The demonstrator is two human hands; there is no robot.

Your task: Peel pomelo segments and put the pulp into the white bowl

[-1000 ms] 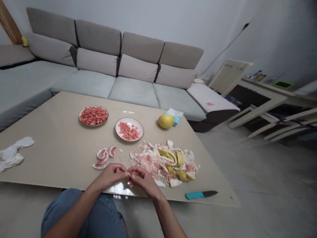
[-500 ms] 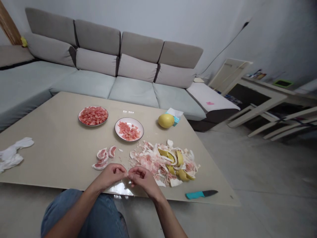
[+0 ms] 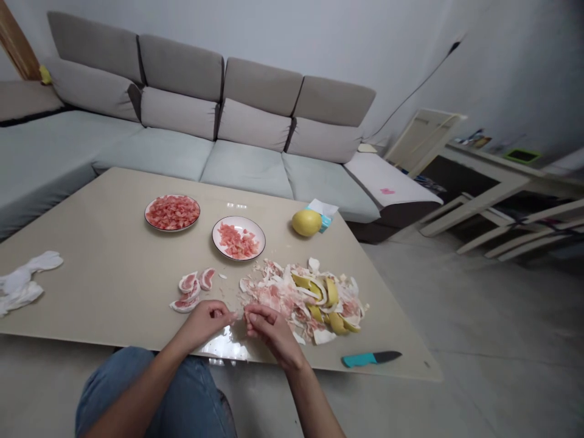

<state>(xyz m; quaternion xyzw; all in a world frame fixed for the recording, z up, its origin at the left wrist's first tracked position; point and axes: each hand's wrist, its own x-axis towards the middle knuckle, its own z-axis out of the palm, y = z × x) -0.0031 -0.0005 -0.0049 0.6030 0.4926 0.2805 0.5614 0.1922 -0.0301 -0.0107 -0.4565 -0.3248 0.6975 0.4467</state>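
Apart now, our fingertips (image 3: 233, 315) that just touched: left hand (image 3: 207, 319) and right hand (image 3: 270, 328) both curled tight at the worktop's (image 3: 114, 280) near edge, any pinched scrap too small to tell. Peel pile (image 3: 301, 295) lies just far-right of the right hand, pomelo segments (image 3: 191, 291) just beyond the left.

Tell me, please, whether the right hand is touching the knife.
Apart. The head view shows bare table between the right hand and the knife.

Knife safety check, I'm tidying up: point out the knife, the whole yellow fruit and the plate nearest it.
knife (image 3: 370, 358), head view, blue handle near the blade.
yellow fruit (image 3: 306, 222), head view, middle of its skin.
plate (image 3: 254, 227), head view, bare white inside near the rim.
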